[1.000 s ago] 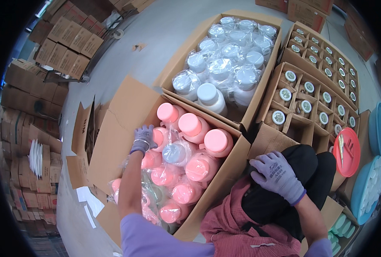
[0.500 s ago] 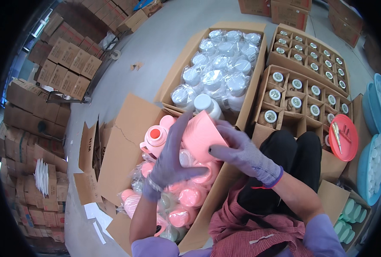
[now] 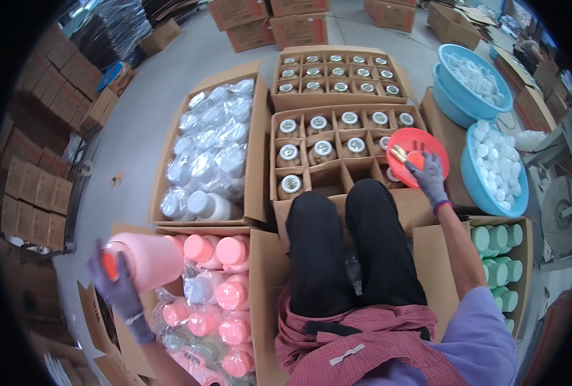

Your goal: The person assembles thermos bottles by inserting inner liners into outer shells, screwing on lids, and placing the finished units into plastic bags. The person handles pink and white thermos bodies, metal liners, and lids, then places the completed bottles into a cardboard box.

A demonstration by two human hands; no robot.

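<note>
Gripping the pink bottle with its long axis lying sideways, left of the divided carton, the gloved left hand stays well apart from the right hand, which reaches into the red dish at that carton's right edge.

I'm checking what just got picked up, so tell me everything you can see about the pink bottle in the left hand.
The pink bottle is a smooth, matte, plastic-looking cylinder lying on its side, lifted above the open cardboard box of similar pink bottles. The gloved left hand grips its mouth end, where something orange shows. Nothing else touches it.
</note>
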